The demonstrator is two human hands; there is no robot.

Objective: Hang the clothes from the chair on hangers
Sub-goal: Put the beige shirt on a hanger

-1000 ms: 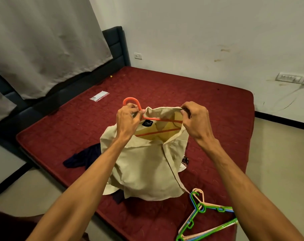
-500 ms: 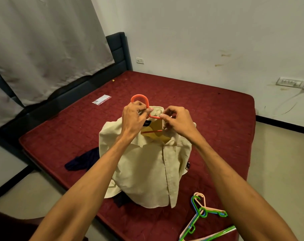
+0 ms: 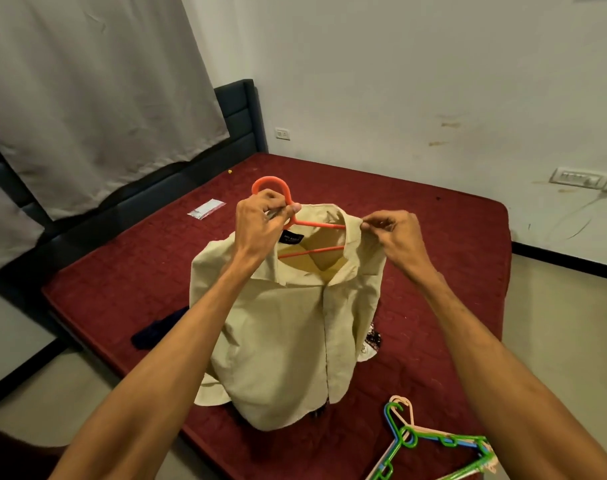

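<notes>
cream shirt [image 3: 288, 327] upright on orange hanger [image 3: 309, 224] — spare hangers [image 3: 433, 441] flat on bed.

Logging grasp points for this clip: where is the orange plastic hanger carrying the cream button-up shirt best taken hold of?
Take the orange plastic hanger at the neck just below its curved hook, coming from above. The hook stands up clear of the cream button-up shirt, while the hanger's arms run inside the collar under the fabric. The left hand grips it there.
</notes>
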